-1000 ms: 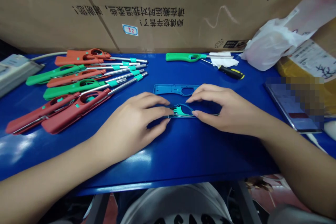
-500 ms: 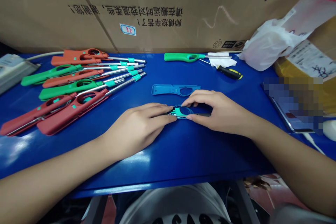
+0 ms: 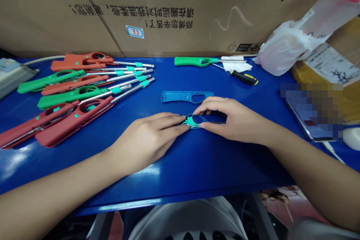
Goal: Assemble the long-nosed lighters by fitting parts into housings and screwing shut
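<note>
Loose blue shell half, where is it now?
In the head view, the shell half lies near the middle, between the lone green lighter and the right hand.

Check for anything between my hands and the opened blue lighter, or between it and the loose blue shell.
The left hand and right hand both touch the opened blue lighter, nothing visible between. Toward the loose blue shell, only right-hand fingers intrude, near its right end.
</note>
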Demonstrator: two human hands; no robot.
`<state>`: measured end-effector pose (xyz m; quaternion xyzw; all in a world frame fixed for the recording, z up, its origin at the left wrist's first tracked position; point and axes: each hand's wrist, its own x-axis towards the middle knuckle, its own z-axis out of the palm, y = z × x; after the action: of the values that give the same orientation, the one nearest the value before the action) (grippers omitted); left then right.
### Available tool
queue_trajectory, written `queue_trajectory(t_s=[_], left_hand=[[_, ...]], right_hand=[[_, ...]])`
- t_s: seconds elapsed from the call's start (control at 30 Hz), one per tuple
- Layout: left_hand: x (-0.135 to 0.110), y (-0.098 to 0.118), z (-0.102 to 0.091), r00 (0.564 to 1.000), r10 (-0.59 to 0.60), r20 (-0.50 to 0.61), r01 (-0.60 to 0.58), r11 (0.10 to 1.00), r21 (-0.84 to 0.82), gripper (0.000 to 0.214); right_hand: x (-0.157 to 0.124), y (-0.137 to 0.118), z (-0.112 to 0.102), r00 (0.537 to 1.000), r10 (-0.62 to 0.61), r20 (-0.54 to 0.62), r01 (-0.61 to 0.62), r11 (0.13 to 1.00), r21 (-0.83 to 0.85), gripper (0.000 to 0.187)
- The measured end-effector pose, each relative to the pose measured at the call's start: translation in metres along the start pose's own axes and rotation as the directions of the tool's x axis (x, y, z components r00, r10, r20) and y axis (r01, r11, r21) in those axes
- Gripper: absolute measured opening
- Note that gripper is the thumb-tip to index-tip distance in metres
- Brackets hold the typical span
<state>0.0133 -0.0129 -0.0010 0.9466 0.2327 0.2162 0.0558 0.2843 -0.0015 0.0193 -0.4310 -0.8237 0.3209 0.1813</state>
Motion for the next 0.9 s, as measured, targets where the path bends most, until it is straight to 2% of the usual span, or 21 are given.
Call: queue_trajectory(t_s=[0.33,0.53,0.9], left_hand=[[0.0027,0.0011,-0.0006,1.000,0.001,0.010,-0.001,1.000,0.023,0.030],[0.0005,0.0009,0.0023,0.999,-0.034,-0.023,0.034,0.999,-0.008,0.025],[0.0015,0.0007,0.0014,1.000,-0.006,-0.007,0.006,1.000,0.014,0.026]], right_hand=[[-0.0025,-0.0002,0.0011,0.998,-0.066,-0.015,0.064,0.994,-0.089,0.023],[-0.0034,-0.0004,0.0008,0.997,-0.071,-0.018,0.069,0.993,-0.093,0.022],[-0.0027,-0.0031,0.0020,0.998,-0.058,-0.013,0.056,0.993,-0.108,0.020]])
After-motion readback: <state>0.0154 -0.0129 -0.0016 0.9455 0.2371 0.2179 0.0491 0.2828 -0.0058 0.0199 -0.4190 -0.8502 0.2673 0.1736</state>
